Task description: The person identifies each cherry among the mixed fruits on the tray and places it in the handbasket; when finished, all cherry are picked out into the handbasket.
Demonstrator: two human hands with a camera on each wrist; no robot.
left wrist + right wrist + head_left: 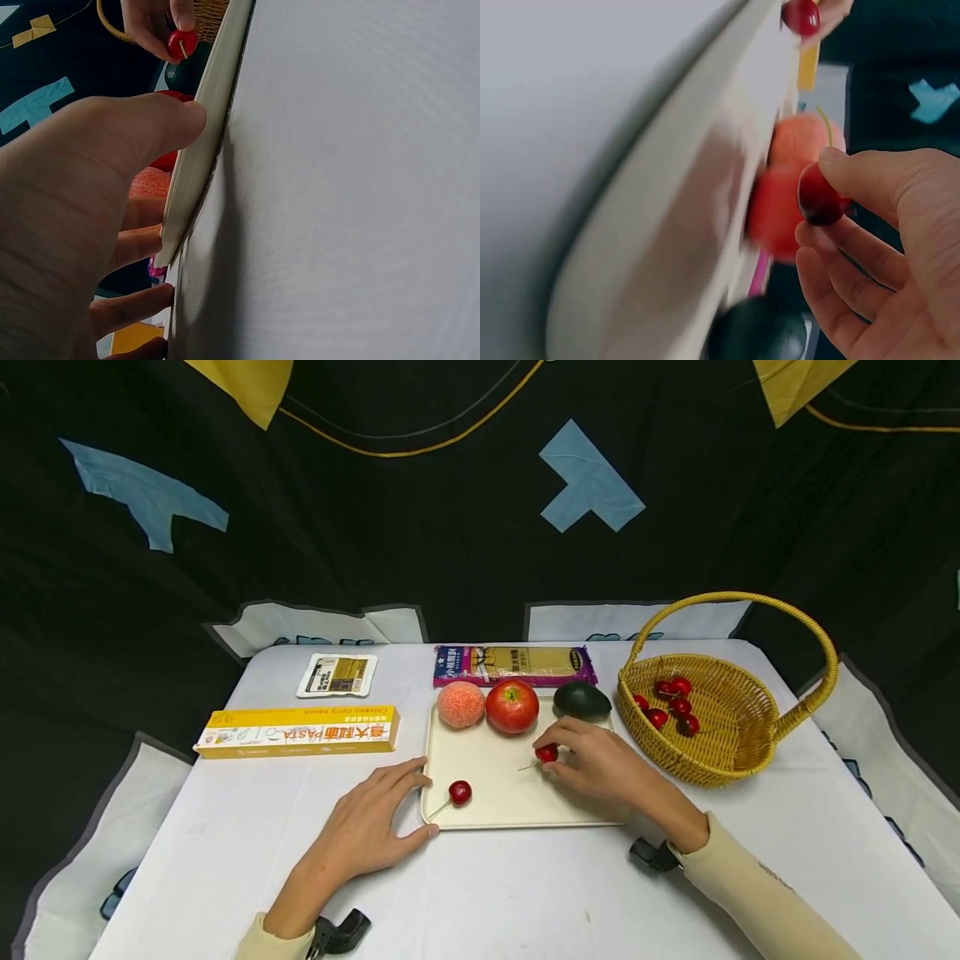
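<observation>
A red cherry [820, 196] with a green stem is pinched between the thumb and fingers of my right hand [596, 760], over the right part of the cream tray [495, 814]. My left hand [367, 818] rests at the tray's left edge, thumb and fingertips against the rim, fingers spread. Another cherry [460, 792] lies on the tray near its front left corner, stem pointing toward that corner. Along the tray's far side sit a pinkish peach [461, 704], a red apple [512, 707] and a dark green avocado [582, 700].
Right of the tray stands a yellow wicker basket [738, 702] with a tall handle and several cherries [679, 705] inside. Behind the tray lies a purple pasta packet [514, 666]. To the left are a yellow pasta box [300, 732] and a white sachet [337, 675].
</observation>
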